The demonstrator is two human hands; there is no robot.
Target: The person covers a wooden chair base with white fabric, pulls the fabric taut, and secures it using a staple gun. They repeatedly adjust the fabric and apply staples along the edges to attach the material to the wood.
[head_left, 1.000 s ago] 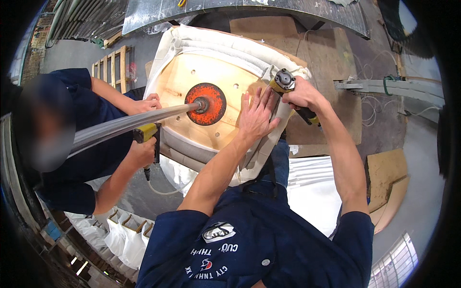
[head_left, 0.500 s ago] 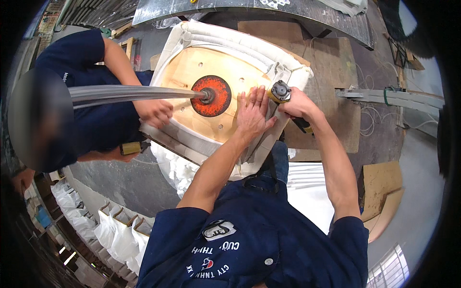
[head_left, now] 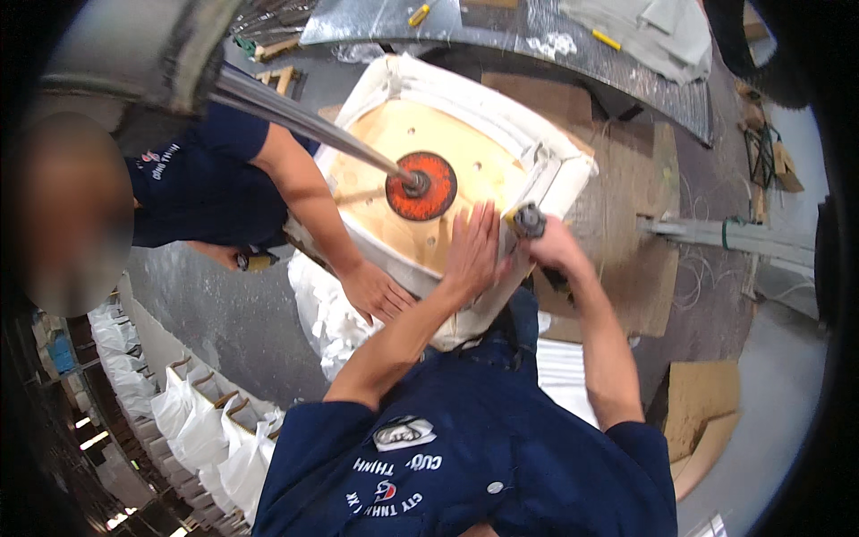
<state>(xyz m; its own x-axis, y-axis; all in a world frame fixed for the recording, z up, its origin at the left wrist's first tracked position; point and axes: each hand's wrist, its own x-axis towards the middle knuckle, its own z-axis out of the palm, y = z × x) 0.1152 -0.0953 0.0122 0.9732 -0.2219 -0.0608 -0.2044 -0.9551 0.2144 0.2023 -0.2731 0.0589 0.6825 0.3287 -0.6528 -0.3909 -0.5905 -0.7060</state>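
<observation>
Pressing flat on the wooden panel [head_left: 420, 143], our left hand [head_left: 472, 253] lies wide open, fingers spread, near the panel's right edge, just beside the orange disc [head_left: 421, 185] at its centre. Our right hand [head_left: 553, 249] is wrapped around a tool [head_left: 528, 219] at the white padded rim [head_left: 537, 143] (its tip is hidden). A co-worker's hand [head_left: 380, 293] rests open on the lower rim.
</observation>
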